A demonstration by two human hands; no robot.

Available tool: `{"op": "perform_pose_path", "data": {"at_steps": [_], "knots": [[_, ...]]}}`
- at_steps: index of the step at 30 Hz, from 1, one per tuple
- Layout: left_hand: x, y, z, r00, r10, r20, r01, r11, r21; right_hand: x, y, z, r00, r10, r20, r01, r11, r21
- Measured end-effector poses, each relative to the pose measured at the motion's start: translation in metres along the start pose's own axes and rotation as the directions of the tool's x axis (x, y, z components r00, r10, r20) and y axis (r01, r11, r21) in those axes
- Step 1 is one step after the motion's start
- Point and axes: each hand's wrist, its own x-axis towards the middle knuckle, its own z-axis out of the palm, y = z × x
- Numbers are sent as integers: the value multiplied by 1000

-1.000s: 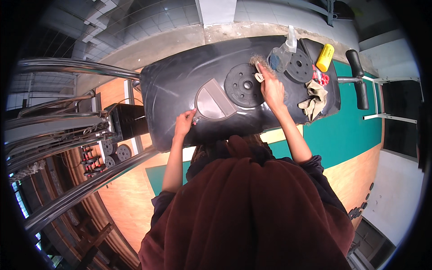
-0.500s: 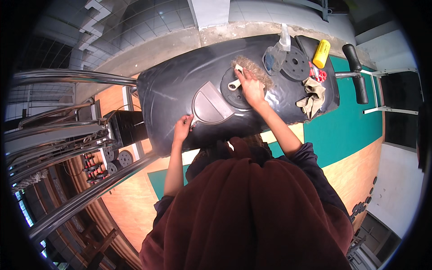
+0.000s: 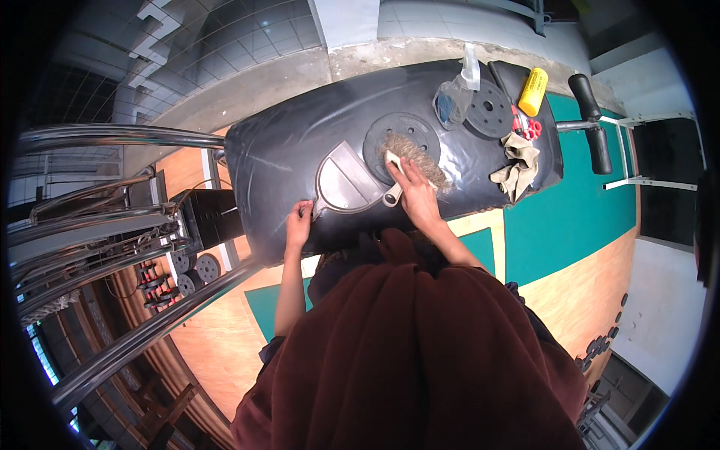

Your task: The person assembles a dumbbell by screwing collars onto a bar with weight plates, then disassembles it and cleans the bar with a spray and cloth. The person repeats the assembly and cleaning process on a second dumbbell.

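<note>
My right hand point(image 3: 415, 193) grips the white handle of a bristle brush point(image 3: 410, 155), whose tan bristles lie across a round black weight plate point(image 3: 401, 135) on a black padded surface point(image 3: 300, 142). My left hand point(image 3: 298, 222) holds the near end of a grey dustpan point(image 3: 345, 182) at the pad's front edge, the pan's mouth facing the brush. Brush and dustpan lie close together, nearly touching.
Farther along the pad lie a clear spray bottle point(image 3: 456, 94), a second black disc point(image 3: 487, 109), a yellow cylinder point(image 3: 533, 91), red-handled scissors point(image 3: 528, 127) and a crumpled beige cloth point(image 3: 517, 165). Chrome rails point(image 3: 112, 217) and small weight plates point(image 3: 196, 268) stand at the left. A black roller bar point(image 3: 592, 124) juts right.
My right hand has drawn the brush from the far side of the weight plate toward me and the dustpan. My left hand has stayed on the dustpan's end.
</note>
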Motion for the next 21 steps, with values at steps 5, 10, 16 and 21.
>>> {"op": "perform_pose_path", "data": {"at_steps": [5,10,16,21], "knots": [[-15,57,13,903,247,-352,-272,962,-22,-20,-6,-32,980,153,126,-196,666,720],[-16,132,111,613,713,341,-786,593,174,-5,43,-98,873,373,-314,-25,677,735],[-6,150,178,654,591,472,-740,370,562,-31,72,-106,783,524,-335,10,528,849],[-2,190,148,658,467,591,-746,506,432,-63,81,-113,713,643,-279,-7,405,914]]}}
